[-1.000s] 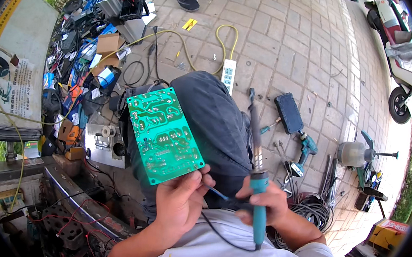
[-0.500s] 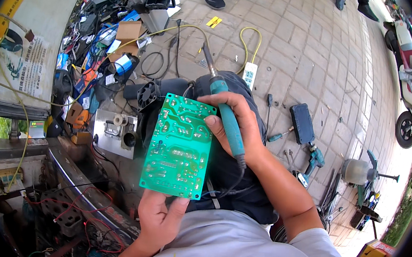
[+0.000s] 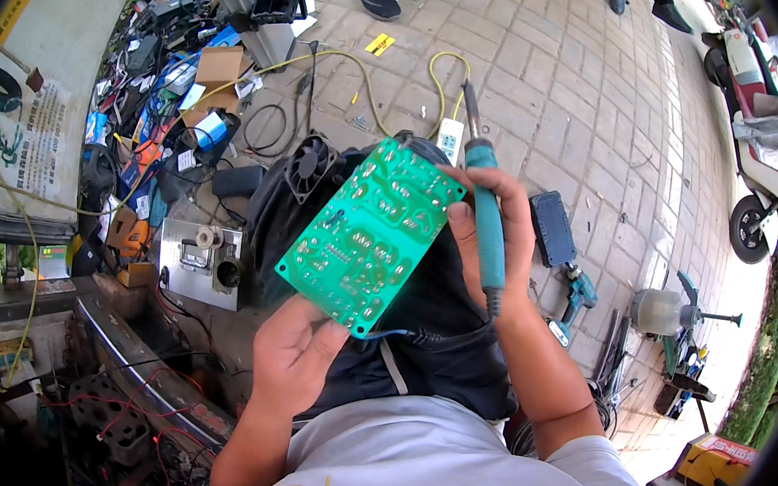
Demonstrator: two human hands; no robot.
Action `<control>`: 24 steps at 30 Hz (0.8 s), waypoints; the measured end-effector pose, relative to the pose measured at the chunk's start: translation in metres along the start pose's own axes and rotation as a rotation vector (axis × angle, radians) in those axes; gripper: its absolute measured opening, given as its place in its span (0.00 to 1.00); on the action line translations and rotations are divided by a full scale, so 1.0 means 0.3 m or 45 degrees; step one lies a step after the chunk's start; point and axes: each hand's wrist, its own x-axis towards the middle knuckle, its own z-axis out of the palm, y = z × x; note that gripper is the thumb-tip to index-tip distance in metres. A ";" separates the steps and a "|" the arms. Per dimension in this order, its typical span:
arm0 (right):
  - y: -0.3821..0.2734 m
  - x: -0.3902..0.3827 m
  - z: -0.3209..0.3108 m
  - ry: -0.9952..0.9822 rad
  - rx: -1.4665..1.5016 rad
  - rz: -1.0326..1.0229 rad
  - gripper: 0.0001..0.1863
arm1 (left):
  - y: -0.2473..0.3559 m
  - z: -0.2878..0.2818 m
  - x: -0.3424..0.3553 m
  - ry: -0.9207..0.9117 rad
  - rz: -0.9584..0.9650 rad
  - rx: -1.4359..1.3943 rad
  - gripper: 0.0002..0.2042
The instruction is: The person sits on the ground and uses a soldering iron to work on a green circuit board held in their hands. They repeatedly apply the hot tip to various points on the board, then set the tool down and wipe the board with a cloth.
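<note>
Head cam, the only view here: the green circuit board (image 3: pixel 366 241) is held up over the person's lap, kinda tilted, with the solder-joint side facing up at the camera. The left hand (image 3: pixel 294 351) is gripping the board's bottom edge, thumb on top and the fingers mostly hidden underneath. The right hand (image 3: pixel 503 226) is doing double duty lol: thumb and a finger are on the board's upper right corner, and the soldering iron (image 3: pixel 487 220) with the teal handle lies along that same hand, metal tip pointing up and away from the board. Can't really tell how the rest of those fingers wrap around the handle.

Just past the board's upper left edge there's a black cooling fan (image 3: pixel 310 168), and further left of the board, lower down, a silver metal box (image 3: pixel 204 263) on the ground. Beyond the board's far end sits a white power strip (image 3: pixel 451 138), partly hidden behind the iron. Off to the right of the board, on the paving, there's a dark rectangular case (image 3: pixel 554 229) and a teal cordless drill (image 3: pixel 576 298) near it. Well right of the board is a sprayer with a cloudy tank (image 3: pixel 659 311), and way up right, a parked scooter (image 3: pixel 770 177). Far upper left of the board it's one big junk pile (image 3: pixel 166 81).
</note>
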 end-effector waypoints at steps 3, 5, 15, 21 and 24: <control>0.009 -0.020 0.012 0.006 -0.018 -0.053 0.16 | 0.034 -0.010 -0.025 0.042 -0.132 0.001 0.10; 0.025 -0.033 0.008 0.005 -0.092 -0.080 0.15 | 0.033 -0.011 -0.037 0.056 -0.113 0.057 0.10; -0.239 -0.062 -0.172 -0.153 0.168 -0.469 0.38 | 0.062 0.024 -0.072 0.209 -0.258 0.053 0.06; -0.367 -0.129 -0.223 -0.195 0.315 -0.139 0.49 | 0.001 0.036 -0.100 0.184 -0.193 0.114 0.05; -0.384 -0.115 -0.284 -0.220 0.338 0.037 0.44 | -0.002 0.046 -0.107 0.231 -0.125 0.280 0.05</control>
